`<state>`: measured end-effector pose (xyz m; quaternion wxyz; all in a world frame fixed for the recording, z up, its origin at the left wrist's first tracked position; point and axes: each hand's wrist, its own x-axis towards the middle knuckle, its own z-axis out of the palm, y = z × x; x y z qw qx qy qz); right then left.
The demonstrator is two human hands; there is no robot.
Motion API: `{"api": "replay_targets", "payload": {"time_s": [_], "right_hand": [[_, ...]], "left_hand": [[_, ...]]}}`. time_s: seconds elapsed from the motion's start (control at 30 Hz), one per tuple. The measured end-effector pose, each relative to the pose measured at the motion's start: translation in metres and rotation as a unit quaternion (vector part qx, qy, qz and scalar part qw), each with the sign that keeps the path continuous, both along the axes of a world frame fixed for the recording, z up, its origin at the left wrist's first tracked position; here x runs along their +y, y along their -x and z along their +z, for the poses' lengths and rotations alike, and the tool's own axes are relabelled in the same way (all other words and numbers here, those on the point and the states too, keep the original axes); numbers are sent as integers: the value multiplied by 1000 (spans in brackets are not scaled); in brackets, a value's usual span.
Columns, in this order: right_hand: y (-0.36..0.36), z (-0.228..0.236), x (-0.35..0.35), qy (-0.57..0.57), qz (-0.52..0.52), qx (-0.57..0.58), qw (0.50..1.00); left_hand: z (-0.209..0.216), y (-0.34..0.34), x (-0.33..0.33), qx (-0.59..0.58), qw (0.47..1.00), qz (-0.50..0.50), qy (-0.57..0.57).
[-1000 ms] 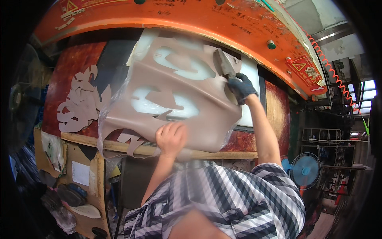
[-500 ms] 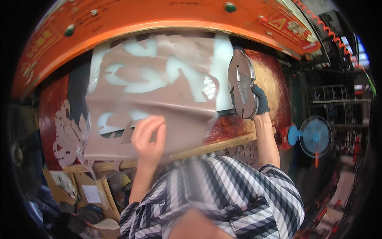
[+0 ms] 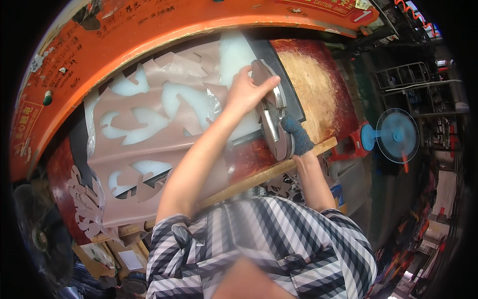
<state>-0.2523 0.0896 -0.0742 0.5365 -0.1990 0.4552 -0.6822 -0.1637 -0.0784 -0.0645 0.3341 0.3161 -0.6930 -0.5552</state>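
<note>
A metal cutting die (image 3: 272,117) with a curved steel rim and brown material showing inside it is tilted over the right part of the table. My right hand (image 3: 297,135), in a dark grey glove, grips its near right side. My bare left hand (image 3: 249,90) is closed around its far end, thumb on the right and fingers on the left; whether it touches only the brown piece there cannot be made out. Left of the die, a brown sheet (image 3: 159,144) with several shoe-part-shaped holes lies over a white cutting board (image 3: 236,55).
An orange machine beam (image 3: 164,22) spans the far side. Brown cut pieces (image 3: 82,199) are heaped at the table's left end. A wooden edge strip (image 3: 249,179) runs along the near side. On the right are a worn wooden patch (image 3: 306,74) and a blue fan (image 3: 397,135).
My left hand has moved from above the brown sheet across to the die's far end. The die, still in my right hand, has come nearer and left. The view has shifted and turned.
</note>
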Motion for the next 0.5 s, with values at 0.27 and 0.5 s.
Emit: {"api": "replay_targets", "payload": {"time_s": [0.27, 0.5], "right_hand": [[5, -23, -6, 8, 57, -36, 998], [8, -30, -4, 5, 65, 22, 998]], "left_hand": [[-24, 0, -16, 20, 998, -40, -46], [-23, -17, -15, 48, 987, -60, -140]]}}
